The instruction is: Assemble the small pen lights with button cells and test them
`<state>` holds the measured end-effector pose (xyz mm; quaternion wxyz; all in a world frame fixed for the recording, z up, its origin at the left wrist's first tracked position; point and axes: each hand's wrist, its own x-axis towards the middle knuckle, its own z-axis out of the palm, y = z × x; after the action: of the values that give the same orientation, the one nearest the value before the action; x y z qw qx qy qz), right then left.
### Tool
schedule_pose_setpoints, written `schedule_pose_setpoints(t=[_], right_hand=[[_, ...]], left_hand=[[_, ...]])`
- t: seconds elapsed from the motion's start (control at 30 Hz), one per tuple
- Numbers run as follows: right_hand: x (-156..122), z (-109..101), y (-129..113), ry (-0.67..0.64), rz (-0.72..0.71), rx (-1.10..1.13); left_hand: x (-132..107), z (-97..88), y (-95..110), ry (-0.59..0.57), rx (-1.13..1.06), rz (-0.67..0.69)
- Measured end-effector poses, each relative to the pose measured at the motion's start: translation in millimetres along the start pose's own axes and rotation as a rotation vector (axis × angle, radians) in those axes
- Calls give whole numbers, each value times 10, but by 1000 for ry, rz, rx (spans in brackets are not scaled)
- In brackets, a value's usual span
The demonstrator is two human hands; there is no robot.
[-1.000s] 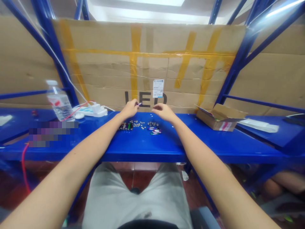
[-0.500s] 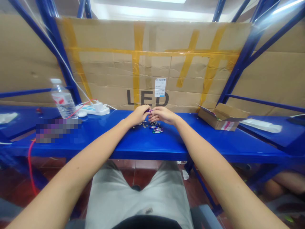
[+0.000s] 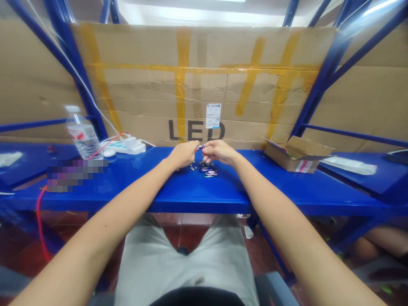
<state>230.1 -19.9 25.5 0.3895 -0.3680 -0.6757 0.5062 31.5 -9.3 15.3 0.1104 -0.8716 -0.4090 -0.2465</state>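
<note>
My left hand (image 3: pixel 185 154) is closed, its fingertips pinching one end of a small purple carabiner (image 3: pixel 200 147) just above the table. My right hand (image 3: pixel 219 151) is closed at the carabiner's other end, thumb and forefinger together and the other fingers curled below. The fingers cover much of the carabiner. Below the right hand lies a small pile of coloured carabiners (image 3: pixel 209 172) in blue, green and purple with silvery gates. Several tiny metal pieces (image 3: pixel 193 167) are scattered beside the pile, partly hidden by the hands; their kind is too small to make out.
An open cardboard box (image 3: pixel 295 155) stands on the blue table (image 3: pixel 197 195) at right. On the left are a water bottle (image 3: pixel 83 134), a white power strip (image 3: pixel 127 146) with cables and a pixelated patch. A large cardboard sheet (image 3: pixel 143 93) rises behind. Another person's limb (image 3: pixel 382 240) shows at lower right.
My hands have drawn slightly apart, and more of the carabiner shows between the fingertips. The left hand's fingers are curled in more. The view has shifted a little.
</note>
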Motion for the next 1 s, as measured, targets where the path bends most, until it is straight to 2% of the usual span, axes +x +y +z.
schedule_pose_setpoints(t=[0.13, 0.27, 0.43, 0.57, 0.7, 0.8, 0.93, 1.0], right_hand=[[-11, -35, -14, -4, 34, -53], [-23, -33, -26, 34, -22, -94], [-9, -21, -6, 66, -72, -231], [36, -49, 45, 60, -84, -329], [80, -63, 87, 113, -145, -451], [91, -51, 100, 150, -214, -530], [93, -31, 101, 230, -375, -643], [95, -27, 96, 263, -433, -678]], left_hand=[[-14, -2, 17, -26, 79, 15], [-9, 16, 0, -13, 50, 60], [-3, 41, -27, -38, -104, 74], [1, 83, -52, -68, -250, 55], [29, 134, -73, -81, -387, 15], [55, 148, -67, -114, -551, -72], [51, 118, -37, -259, -945, -313], [33, 91, -25, -316, -1119, -383]])
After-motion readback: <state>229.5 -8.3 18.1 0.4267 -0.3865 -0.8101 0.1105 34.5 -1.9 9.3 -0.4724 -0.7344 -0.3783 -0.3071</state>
